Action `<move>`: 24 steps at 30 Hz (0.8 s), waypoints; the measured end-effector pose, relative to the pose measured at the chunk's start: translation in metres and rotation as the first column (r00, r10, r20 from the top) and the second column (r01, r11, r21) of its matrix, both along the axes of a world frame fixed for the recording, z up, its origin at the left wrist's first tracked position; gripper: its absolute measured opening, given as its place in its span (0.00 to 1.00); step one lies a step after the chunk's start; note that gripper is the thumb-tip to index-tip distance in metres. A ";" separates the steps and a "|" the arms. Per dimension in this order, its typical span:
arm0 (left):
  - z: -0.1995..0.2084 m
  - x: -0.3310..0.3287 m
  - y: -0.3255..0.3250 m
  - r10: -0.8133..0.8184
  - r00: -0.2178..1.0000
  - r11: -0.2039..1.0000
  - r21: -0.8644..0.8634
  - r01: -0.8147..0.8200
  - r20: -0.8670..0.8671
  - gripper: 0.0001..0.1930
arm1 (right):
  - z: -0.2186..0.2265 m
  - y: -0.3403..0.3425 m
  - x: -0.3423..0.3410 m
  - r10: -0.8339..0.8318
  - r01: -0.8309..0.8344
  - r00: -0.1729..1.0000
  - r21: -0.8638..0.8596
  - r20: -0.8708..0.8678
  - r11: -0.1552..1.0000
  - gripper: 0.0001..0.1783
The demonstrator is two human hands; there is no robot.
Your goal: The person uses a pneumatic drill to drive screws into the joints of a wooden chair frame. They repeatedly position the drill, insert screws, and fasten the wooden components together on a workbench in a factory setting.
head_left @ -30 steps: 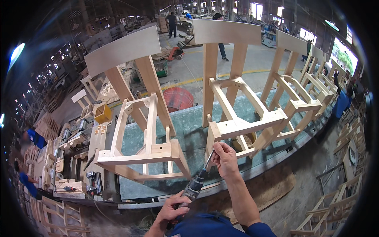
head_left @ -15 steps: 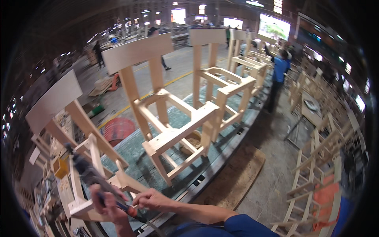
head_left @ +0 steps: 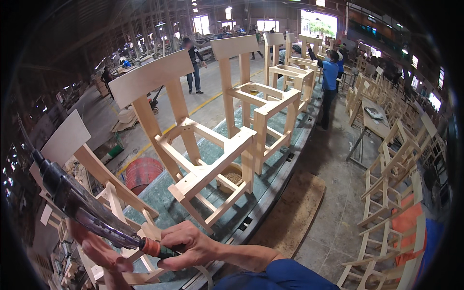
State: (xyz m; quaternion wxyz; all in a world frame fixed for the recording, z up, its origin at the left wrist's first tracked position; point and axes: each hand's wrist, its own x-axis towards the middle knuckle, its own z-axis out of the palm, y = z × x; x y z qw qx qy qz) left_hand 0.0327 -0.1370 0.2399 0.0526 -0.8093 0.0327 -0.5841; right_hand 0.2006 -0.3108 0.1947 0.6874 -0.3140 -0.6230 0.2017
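A long dark tool that looks like an air screwdriver [head_left: 89, 210], with an orange collar, slants across the lower left, its thin tip pointing up and left. My left hand [head_left: 99, 251], slightly blurred, is closed around the underside of its body. My right hand [head_left: 186, 245] grips the rear end, just behind the orange collar; a pale hose runs down from there. Beneath the tool is a bare wooden chair frame [head_left: 118, 200], partly hidden by it and my hands. Another chair frame [head_left: 212, 164] stands upright to its right on the green-topped bench [head_left: 195, 224].
More chair frames [head_left: 278, 108] line the bench toward the back. A bucket of small wooden pieces [head_left: 232, 178] sits beneath the nearest whole frame. A red drum [head_left: 142, 175] stands beyond the bench. Chair frames are stacked at right [head_left: 386, 212]. A co-worker in blue [head_left: 329, 77] stands farther along.
The screwdriver has risen toward me and to the left, away from the chair frame. My right hand has gone from beside the tool to its rear end. The view has shifted slightly.
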 end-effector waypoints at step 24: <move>0.111 0.022 0.084 0.215 0.975 0.613 0.786 -0.086 -0.060 0.21 | 0.019 0.061 -0.014 0.272 -0.356 0.900 -0.216 -0.341 0.909 0.20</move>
